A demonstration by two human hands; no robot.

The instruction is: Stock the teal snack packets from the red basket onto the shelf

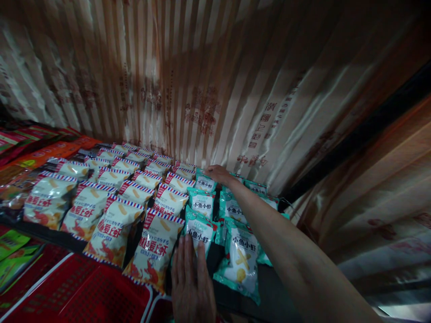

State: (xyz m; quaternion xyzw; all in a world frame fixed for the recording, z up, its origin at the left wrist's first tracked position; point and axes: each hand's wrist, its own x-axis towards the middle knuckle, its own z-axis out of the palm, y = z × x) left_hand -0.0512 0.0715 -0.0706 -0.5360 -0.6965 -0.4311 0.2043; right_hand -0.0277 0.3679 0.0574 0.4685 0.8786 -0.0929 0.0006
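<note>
Low in the middle, my left hand (pixel 193 280) is open, its fingers stretched out against the front of a teal-and-white snack bag (pixel 201 226). Farther back in that same row, my right hand (pixel 219 174) has its fingers closed at the top edge of another teal snack bag (pixel 204 183); the fingertips are partly hidden. My right forearm crosses over more teal bags, covering some of them. Just right of my left hand, a teal bag (pixel 243 258) leans back at the front. Cream shrimp snack bags (pixel 156 246) with striped edges stand in rows to the left.
Red plastic baskets (pixel 101 287) with white rims sit below the front edge of the dark shelf (pixel 232 294). Orange packets (pixel 50 152) lie at the far left. A pleated printed curtain (pixel 188 89) hangs behind, and a dark slanting bar (pixel 353 134) runs along the right.
</note>
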